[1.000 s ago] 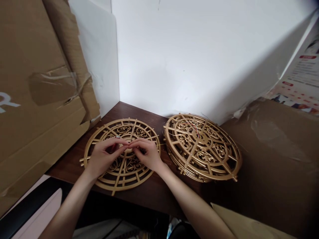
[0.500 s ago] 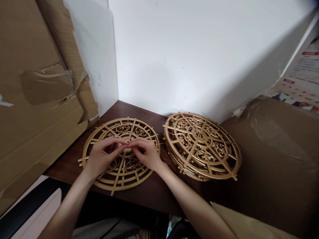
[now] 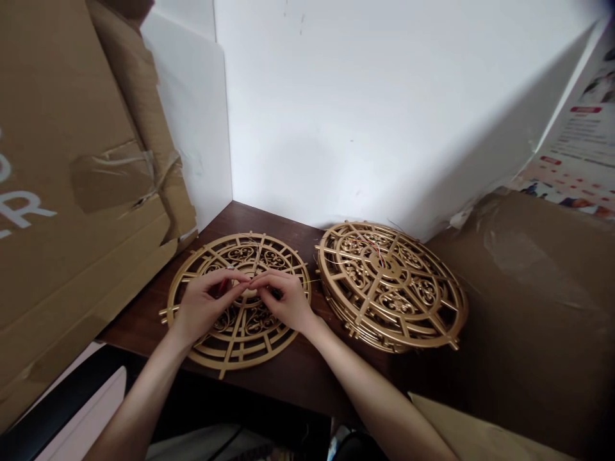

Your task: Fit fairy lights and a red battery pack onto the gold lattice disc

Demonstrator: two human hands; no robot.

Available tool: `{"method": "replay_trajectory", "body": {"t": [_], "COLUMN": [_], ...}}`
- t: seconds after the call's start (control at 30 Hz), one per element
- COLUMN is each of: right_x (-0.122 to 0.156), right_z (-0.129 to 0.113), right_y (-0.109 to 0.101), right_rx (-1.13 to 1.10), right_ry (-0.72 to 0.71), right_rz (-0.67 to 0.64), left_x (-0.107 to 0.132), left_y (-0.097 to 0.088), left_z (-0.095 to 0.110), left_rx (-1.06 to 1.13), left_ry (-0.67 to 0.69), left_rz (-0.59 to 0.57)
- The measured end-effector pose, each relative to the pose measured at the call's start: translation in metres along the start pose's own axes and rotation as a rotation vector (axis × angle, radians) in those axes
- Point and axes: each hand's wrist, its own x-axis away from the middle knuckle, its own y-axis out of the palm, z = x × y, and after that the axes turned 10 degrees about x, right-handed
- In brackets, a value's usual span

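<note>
My left hand (image 3: pixel 205 304) and my right hand (image 3: pixel 283 298) meet fingertip to fingertip above the centre of a round gold openwork panel (image 3: pixel 230 366), which lies flat with scrollwork inside its rings. Both hands are closed in a pinch on thin wire; the exact spot they grip is hidden by the fingers. A yellow wire (image 3: pixel 314 280) sticks out past my right hand. Something red shows inside the curl of my left hand. To the right, a stack of similar gold panels (image 3: pixel 369 294) carries loose red and white wires (image 3: pixel 379 253) on top.
The dark brown tabletop (image 3: pixel 269 221) backs onto a white wall panel (image 3: pixel 360 115). A large taped cardboard box (image 3: pixel 115 243) stands at the left. Brown cardboard (image 3: pixel 533 288) and a printed sheet (image 3: pixel 576 153) bound the right side.
The view has shifted slightly, so the scene sits a little farther right and lower. My hands keep their pinch at the same place over the panel.
</note>
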Motion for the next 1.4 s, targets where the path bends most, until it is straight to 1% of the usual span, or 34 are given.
{"method": "replay_trajectory", "body": {"t": [0.17, 0.33, 0.53, 0.67, 0.8, 0.93, 1.03, 1.13, 1.4], "right_x": [-0.0004, 0.001, 0.002, 0.0016, 0.0003, -0.0006, 0.0001, 0.0013, 0.0007], "right_z": [-0.0007, 0.0016, 0.0044, 0.0043, 0.0029, 0.0027, 0.0043, 0.0066, 0.0056], "right_y": [-0.0007, 0.0003, 0.0015, 0.0014, 0.0013, 0.0007, 0.0007, 0.0017, 0.0028], "right_rx": [0.01, 0.0, 0.054, 0.071, 0.072, 0.129, 0.166, 0.164, 0.13], "right_ry": [0.003, -0.024, -0.022, -0.038, -0.043, -0.092, -0.093, -0.085, -0.085], "right_rz": [-0.016, -0.021, -0.043, -0.059, -0.044, -0.027, -0.042, -0.062, -0.053], "left_x": [0.0005, 0.001, -0.0003, -0.001, -0.0015, -0.0014, -0.001, -0.0008, -0.0005], "left_y": [-0.0001, -0.0002, -0.0001, -0.001, -0.0025, -0.0024, -0.0021, -0.0025, -0.0034], "left_z": [-0.0002, 0.0002, 0.0013, 0.0004, -0.0009, -0.0013, -0.0011, -0.0008, -0.0001], "left_rx": [-0.011, -0.033, -0.03, -0.033, -0.046, -0.039, -0.028, -0.034, -0.045], "left_ry": [-0.008, -0.006, -0.006, 0.0, 0.002, 0.012, 0.001, -0.004, -0.017], "left_rz": [0.007, 0.018, 0.026, 0.014, -0.01, -0.014, -0.017, -0.011, -0.027]}}
